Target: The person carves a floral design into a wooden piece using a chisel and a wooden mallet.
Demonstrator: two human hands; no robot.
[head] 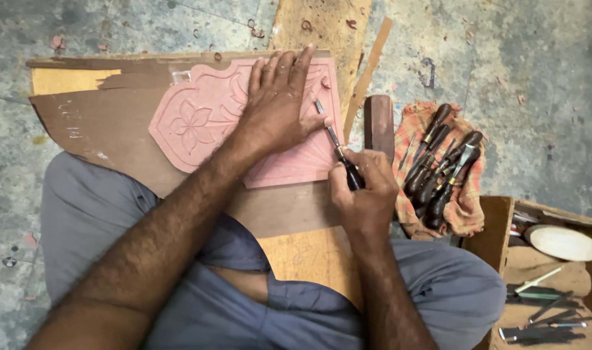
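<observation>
A brown board is laid across the lap on the concrete floor. On it a pink carved panel is rested, cut with a flower and fan ribs. The panel's right part is pressed flat under the left hand, fingers spread and nothing gripped. Just beside it, the right hand is closed around a dark-handled chisel, whose blade is set on the panel near the left thumb. To the right, a wooden box of tools is seen, then more chisels on a checked cloth, and a dark block.
</observation>
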